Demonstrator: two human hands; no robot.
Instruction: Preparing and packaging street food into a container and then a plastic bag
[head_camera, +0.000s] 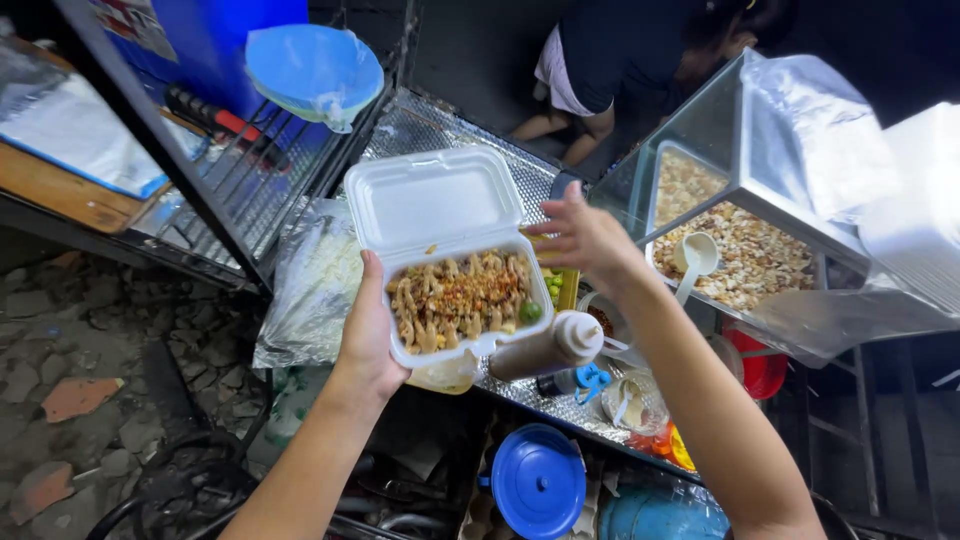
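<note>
My left hand (367, 335) holds an open white foam food box (440, 205) from below at its near left edge. The box's lower half is filled with pale food pieces under brown and red topping (458, 297), with a small green lime piece (530, 312) at the right corner. My right hand (583, 238) hovers just right of the box over the stall counter, fingers loosely curled, and nothing shows in it. Below the right forearm a brown sauce squeeze bottle (548, 347) lies tilted.
A glass case (745, 215) with crumbly food and a white spoon (692, 260) stands right. Clear plastic bags (312, 280) lie left of the box. A blue bowl (313, 70) rests on a wire rack. Blue lids (538, 482) sit below. Another person crouches behind the counter.
</note>
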